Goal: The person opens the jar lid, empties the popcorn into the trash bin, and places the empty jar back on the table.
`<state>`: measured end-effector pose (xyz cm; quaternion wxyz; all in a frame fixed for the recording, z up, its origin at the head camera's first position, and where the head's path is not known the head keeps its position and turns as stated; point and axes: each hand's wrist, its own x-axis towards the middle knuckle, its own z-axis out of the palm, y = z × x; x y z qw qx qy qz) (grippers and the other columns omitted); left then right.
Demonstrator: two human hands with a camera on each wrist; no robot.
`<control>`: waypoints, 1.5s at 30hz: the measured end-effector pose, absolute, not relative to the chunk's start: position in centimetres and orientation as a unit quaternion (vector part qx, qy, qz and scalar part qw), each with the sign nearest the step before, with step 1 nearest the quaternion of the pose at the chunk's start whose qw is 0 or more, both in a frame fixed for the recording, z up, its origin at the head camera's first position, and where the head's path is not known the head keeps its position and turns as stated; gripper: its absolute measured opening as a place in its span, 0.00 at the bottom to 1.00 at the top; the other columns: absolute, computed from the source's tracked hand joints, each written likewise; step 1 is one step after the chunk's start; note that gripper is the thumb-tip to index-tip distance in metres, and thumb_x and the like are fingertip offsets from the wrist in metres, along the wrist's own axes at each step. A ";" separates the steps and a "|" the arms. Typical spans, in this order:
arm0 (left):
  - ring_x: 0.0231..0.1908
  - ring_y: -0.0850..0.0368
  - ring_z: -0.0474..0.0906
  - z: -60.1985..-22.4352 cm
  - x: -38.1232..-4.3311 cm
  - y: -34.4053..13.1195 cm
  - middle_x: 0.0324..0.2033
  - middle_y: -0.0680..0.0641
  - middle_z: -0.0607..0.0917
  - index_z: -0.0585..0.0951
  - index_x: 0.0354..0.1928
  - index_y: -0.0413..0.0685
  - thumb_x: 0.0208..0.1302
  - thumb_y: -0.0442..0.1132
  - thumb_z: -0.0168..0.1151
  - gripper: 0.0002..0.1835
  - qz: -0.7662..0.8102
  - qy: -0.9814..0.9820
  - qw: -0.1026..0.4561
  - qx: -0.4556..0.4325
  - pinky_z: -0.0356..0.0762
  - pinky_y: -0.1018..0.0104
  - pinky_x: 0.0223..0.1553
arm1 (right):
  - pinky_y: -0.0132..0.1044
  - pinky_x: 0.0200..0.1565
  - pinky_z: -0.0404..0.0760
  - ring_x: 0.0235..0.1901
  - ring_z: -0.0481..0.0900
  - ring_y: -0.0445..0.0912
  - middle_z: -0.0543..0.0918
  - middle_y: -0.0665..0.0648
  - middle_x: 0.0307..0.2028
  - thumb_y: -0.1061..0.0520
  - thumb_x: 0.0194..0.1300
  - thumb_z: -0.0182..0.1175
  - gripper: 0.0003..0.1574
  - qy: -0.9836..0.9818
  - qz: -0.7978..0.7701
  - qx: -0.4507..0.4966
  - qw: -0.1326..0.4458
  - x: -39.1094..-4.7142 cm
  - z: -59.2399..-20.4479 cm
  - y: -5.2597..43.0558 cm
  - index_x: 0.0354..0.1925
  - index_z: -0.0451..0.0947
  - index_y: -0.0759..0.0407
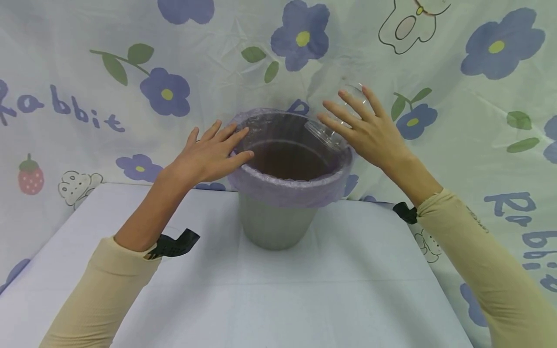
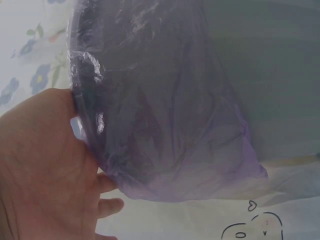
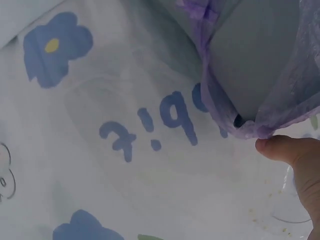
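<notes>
A grey-green bin (image 1: 276, 227) stands upright on the white table, a thin purple bag (image 1: 291, 191) folded down over its rim. At the rim's left side is my left hand (image 1: 197, 157), its fingers spread and fairly straight; in the left wrist view the hand (image 2: 45, 165) lies right against the bag-covered edge. Across the bin, my right hand (image 1: 374, 133) spreads its fingers over a clear plastic piece (image 1: 324, 135), partly hidden behind them, that overlaps the right rim. The right wrist view has the thumb (image 3: 280, 150) at the bag's edge.
A white cloth (image 1: 296, 299) covers the table. Close behind the bin hangs a curtain (image 1: 217, 87) printed with blue flowers and lettering. Dark straps (image 1: 178, 244) show at both wrists, below beige sleeves (image 1: 104, 285).
</notes>
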<state>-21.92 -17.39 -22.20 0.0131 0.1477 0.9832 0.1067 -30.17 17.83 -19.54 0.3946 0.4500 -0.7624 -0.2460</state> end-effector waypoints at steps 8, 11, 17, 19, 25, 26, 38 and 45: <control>0.76 0.40 0.27 -22.2 -21.9 -17.4 0.79 0.43 0.40 0.43 0.81 0.56 0.75 0.65 0.37 0.40 0.107 0.983 0.014 0.147 0.21 0.31 0.67 | 0.59 0.72 0.45 0.73 0.53 0.60 0.59 0.61 0.73 0.60 0.35 0.85 0.74 -0.807 -0.112 0.419 0.402 -30.4 -20.5 19.5 0.74 0.53 0.56; 0.76 0.40 0.27 -22.2 -21.9 -17.4 0.79 0.43 0.40 0.43 0.81 0.56 0.76 0.65 0.37 0.40 0.109 0.983 0.014 0.148 0.21 0.31 0.67 | 0.60 0.71 0.47 0.73 0.52 0.60 0.59 0.62 0.73 0.58 0.34 0.86 0.74 -0.829 -0.069 0.392 0.394 -30.2 -21.0 20.2 0.73 0.53 0.59; 0.76 0.39 0.27 -22.2 -22.0 -17.4 0.79 0.43 0.40 0.43 0.81 0.56 0.75 0.65 0.36 0.40 0.106 0.983 0.012 0.148 0.21 0.32 0.67 | 0.59 0.68 0.57 0.69 0.60 0.64 0.63 0.68 0.70 0.53 0.39 0.85 0.72 -0.874 0.054 0.319 0.362 -29.5 -22.0 21.3 0.73 0.53 0.65; 0.76 0.39 0.27 -22.2 -22.0 -17.3 0.79 0.43 0.40 0.43 0.81 0.56 0.75 0.65 0.36 0.40 0.105 0.983 0.013 0.148 0.21 0.32 0.67 | 0.62 0.66 0.61 0.68 0.61 0.65 0.63 0.68 0.70 0.50 0.42 0.84 0.71 -0.894 0.124 0.277 0.329 -29.2 -22.4 21.5 0.74 0.52 0.64; 0.76 0.40 0.27 -22.2 -21.9 -17.4 0.79 0.44 0.41 0.43 0.81 0.56 0.76 0.65 0.37 0.40 0.110 0.983 0.012 0.150 0.21 0.31 0.67 | 0.66 0.64 0.61 0.72 0.56 0.61 0.56 0.62 0.75 0.46 0.51 0.79 0.72 -0.905 0.357 0.153 0.175 -28.2 -23.7 22.5 0.78 0.42 0.57; 0.76 0.40 0.27 -22.2 -21.9 -17.4 0.79 0.44 0.41 0.43 0.81 0.56 0.76 0.65 0.37 0.40 0.111 0.982 0.012 0.151 0.21 0.31 0.67 | 0.65 0.64 0.61 0.72 0.54 0.61 0.55 0.61 0.75 0.45 0.53 0.77 0.71 -0.898 0.390 0.139 0.149 -28.1 -23.9 22.7 0.79 0.41 0.57; 0.76 0.40 0.28 -22.3 -22.0 -17.3 0.79 0.44 0.41 0.43 0.81 0.57 0.76 0.65 0.37 0.40 0.113 0.982 0.010 0.153 0.22 0.31 0.67 | 0.57 0.70 0.57 0.75 0.50 0.58 0.51 0.60 0.75 0.48 0.65 0.69 0.63 -0.836 0.539 0.078 0.061 -26.3 -26.8 24.7 0.79 0.36 0.55; 0.76 0.39 0.27 -22.2 -21.8 -17.3 0.79 0.44 0.41 0.43 0.81 0.56 0.76 0.65 0.37 0.40 0.112 0.982 0.014 0.152 0.22 0.31 0.67 | 0.60 0.68 0.57 0.74 0.49 0.62 0.50 0.63 0.76 0.52 0.67 0.67 0.60 -0.835 0.541 0.080 0.062 -24.7 -30.2 26.1 0.79 0.35 0.54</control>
